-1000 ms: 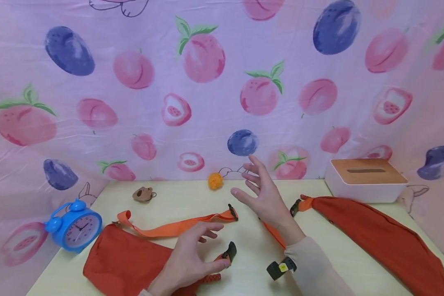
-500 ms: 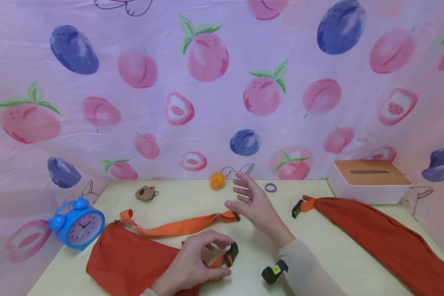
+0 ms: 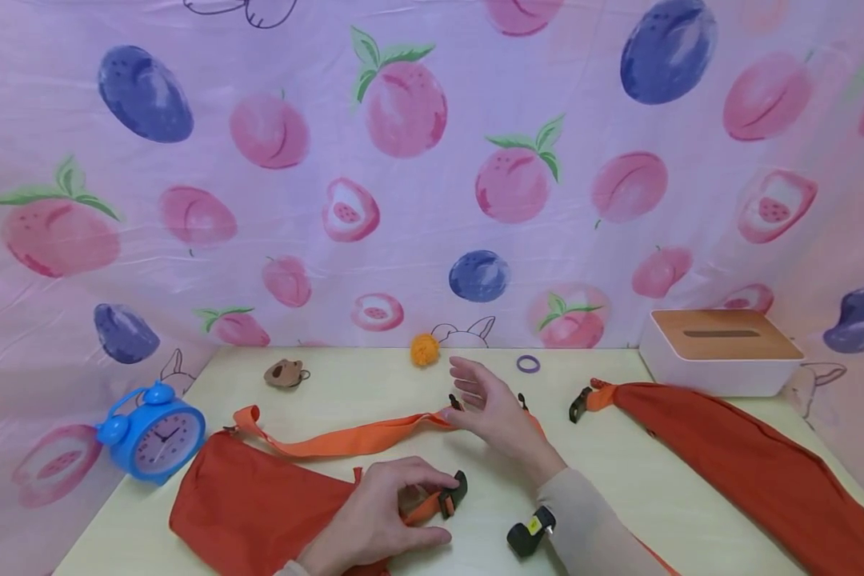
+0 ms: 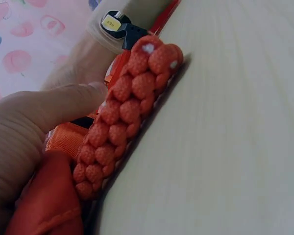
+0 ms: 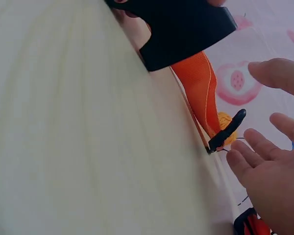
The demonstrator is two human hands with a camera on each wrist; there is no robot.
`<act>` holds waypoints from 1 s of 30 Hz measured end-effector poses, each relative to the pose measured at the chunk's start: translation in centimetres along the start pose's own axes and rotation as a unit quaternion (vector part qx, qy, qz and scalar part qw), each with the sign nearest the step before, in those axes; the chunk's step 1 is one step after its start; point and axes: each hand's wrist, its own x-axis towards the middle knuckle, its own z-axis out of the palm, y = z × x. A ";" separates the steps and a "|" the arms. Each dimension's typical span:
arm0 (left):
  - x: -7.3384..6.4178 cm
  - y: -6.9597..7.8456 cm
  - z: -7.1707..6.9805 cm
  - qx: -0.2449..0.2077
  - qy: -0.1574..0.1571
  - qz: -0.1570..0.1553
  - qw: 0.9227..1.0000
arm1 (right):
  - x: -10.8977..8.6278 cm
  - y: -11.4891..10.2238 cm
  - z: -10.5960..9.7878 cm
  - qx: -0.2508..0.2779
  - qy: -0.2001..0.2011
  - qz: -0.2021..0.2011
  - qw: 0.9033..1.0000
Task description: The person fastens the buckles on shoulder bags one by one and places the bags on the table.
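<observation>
A rust-red fabric bag (image 3: 259,500) lies at the front left, its long orange strap (image 3: 353,438) stretched out behind it. My left hand (image 3: 374,512) is over the bag's right end. Its forefinger reaches a black buckle (image 3: 455,494) on a short orange strap, while the thumb stays apart from the buckle. Beside that thumb in the left wrist view is a knobbly red braided piece (image 4: 120,117). My right hand (image 3: 493,416), fingers extended, hovers by the long strap's black buckle end (image 5: 227,131). Another orange strap with a black tip (image 3: 523,402) runs partly hidden behind the right wrist.
A second, crescent-shaped red bag (image 3: 742,464) with a black buckle (image 3: 579,406) lies at right. Behind it stands a white box with a wooden lid (image 3: 720,352). A blue alarm clock (image 3: 154,436), brown trinket (image 3: 284,374), orange ball (image 3: 425,350) and purple ring (image 3: 528,364) are around.
My right hand has come down and to the left, toward the long strap's end, uncovering the purple ring. My left hand has shifted slightly right, its forefinger now at the black buckle.
</observation>
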 end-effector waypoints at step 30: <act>0.4 1.0 0.6 0.048 0.065 -0.083 0.993 | 0.0 2.0 -0.9 -0.121 -0.005 0.020 0.992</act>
